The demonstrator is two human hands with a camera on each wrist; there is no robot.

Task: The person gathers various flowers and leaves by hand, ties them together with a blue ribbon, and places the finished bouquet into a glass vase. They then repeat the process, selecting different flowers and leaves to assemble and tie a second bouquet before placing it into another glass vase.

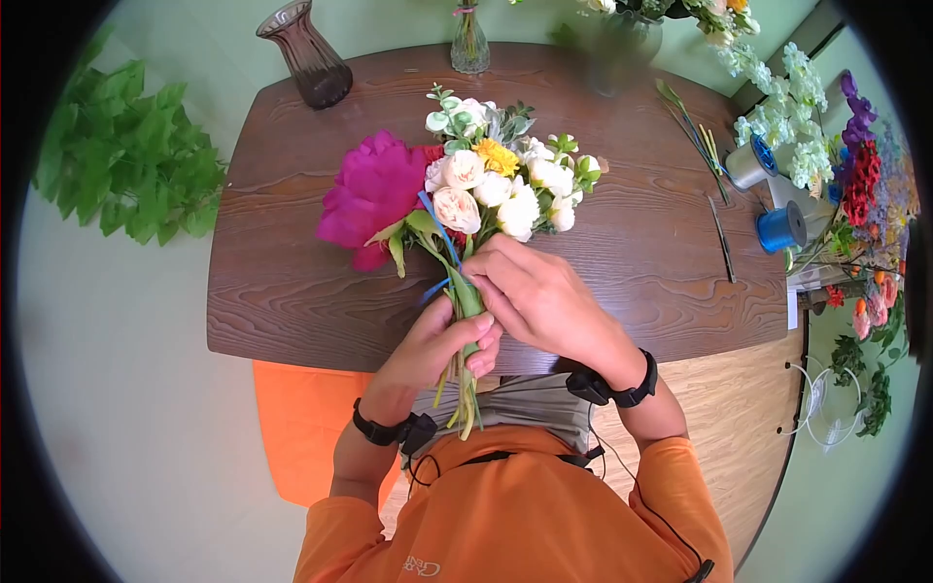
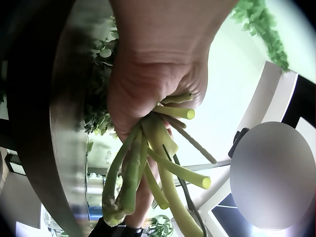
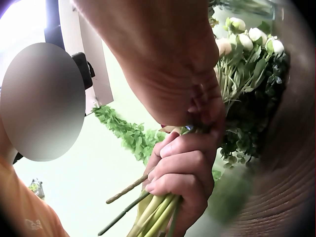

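My left hand [image 1: 439, 342] grips the stems [image 2: 170, 173] of a flower bouquet, whose cut ends stick out below the fist. The bouquet has a large magenta bloom [image 1: 369, 194], cream roses [image 1: 457, 209], a yellow flower [image 1: 497, 156] and white blooms [image 1: 520, 209]. Just above, my right hand [image 1: 544, 296] has its fingers curled at the stems, pinching a blue ribbon [image 1: 439, 228]. One ribbon length runs up beside the roses, and another short piece pokes out left of the stems. My right fingertips are partly hidden behind the hand in the right wrist view.
On the dark wooden table [image 1: 292, 291] stand a brown glass vase [image 1: 316, 63] and a clear vase [image 1: 470, 44]. To the right lie a blue ribbon spool [image 1: 780, 228], a second spool [image 1: 753, 163], loose stems [image 1: 695, 131] and a thin dark stick [image 1: 721, 243].
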